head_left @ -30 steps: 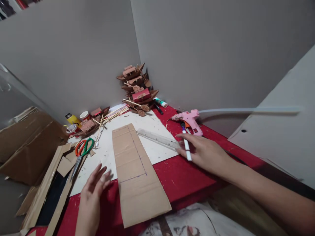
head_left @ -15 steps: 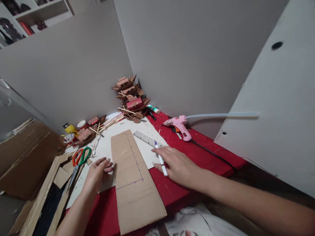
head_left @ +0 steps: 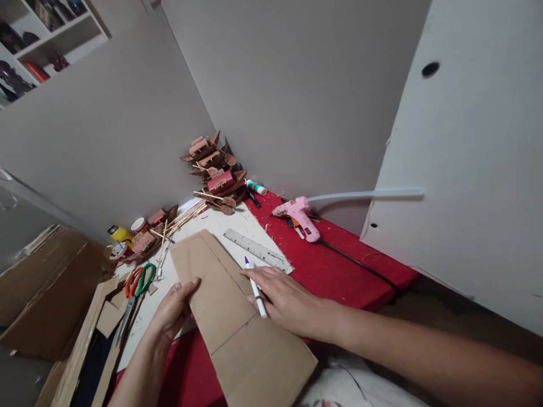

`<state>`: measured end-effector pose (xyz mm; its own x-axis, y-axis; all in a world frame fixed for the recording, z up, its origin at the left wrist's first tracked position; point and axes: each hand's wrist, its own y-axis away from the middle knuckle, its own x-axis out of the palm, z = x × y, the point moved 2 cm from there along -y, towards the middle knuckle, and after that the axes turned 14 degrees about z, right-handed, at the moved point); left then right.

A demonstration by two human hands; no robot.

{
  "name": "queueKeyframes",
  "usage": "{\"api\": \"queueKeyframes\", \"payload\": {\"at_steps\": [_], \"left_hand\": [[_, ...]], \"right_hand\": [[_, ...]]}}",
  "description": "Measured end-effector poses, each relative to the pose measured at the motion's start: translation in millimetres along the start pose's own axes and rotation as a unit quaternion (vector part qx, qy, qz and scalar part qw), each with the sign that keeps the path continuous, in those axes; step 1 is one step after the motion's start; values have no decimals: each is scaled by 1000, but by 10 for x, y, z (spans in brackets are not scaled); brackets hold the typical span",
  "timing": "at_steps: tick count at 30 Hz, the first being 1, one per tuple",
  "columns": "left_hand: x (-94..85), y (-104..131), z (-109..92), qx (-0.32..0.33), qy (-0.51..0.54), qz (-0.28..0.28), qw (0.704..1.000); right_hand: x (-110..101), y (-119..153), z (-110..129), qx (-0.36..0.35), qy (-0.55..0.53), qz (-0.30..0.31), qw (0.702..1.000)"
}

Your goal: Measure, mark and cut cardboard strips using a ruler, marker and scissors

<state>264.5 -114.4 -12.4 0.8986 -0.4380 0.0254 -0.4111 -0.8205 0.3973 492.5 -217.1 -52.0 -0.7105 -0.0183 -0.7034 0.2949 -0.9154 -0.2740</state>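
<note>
A long brown cardboard piece point(head_left: 237, 339) with purple pen lines lies tilted across the table's front edge. My left hand point(head_left: 173, 308) grips its left edge, thumb on top and fingers underneath. In my right hand point(head_left: 284, 294), at the cardboard's right side, is a white marker point(head_left: 255, 288) with its purple tip uncovered and pointing away from me. A clear ruler point(head_left: 254, 249) rests on the white sheet point(head_left: 216, 223) just beyond my right hand. Scissors point(head_left: 134, 291) with orange and green handles lie to the left of my left hand.
A pink glue gun point(head_left: 301, 217) with a black cord sits on the red cloth point(head_left: 339, 265) at the right. Model boats point(head_left: 216, 169), thin sticks point(head_left: 186, 217), cups point(head_left: 139, 225) and a yellow bottle point(head_left: 119, 233) stand farther back. Cardboard boxes point(head_left: 55, 294) are at the left.
My left hand has closed on the cardboard's left edge. The cardboard has turned, its near end swinging right. My right hand, still with the marker, has come to the cardboard's right side.
</note>
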Motion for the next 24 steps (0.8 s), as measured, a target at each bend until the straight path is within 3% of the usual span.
{"api": "queueKeyframes", "payload": {"at_steps": [5,9,15,17,19,21,24], "left_hand": [[-175,205,-244,108,40,-97,989],[-228,321,-396,166,61,-154,972],[-22,287,-383,215,81,-131,964],[69,271,-318,219,80,-108,966],[133,272,-254,218,74,-81,970],[127,297,-225,221,69,-58,971],[-105,371,-269,244,68,-95,963]], "right_hand": [[-222,62,-55,1,-162,-60,985],[-307,63,-57,46,-297,-30,953],[-236,-26,-36,79,-534,-10,842],[-191,-76,-4,73,-563,-25,823],[-150,-122,35,66,-563,-44,823],[-130,-159,70,69,-534,-47,841],[-203,-197,93,77,-433,-71,896]]}}
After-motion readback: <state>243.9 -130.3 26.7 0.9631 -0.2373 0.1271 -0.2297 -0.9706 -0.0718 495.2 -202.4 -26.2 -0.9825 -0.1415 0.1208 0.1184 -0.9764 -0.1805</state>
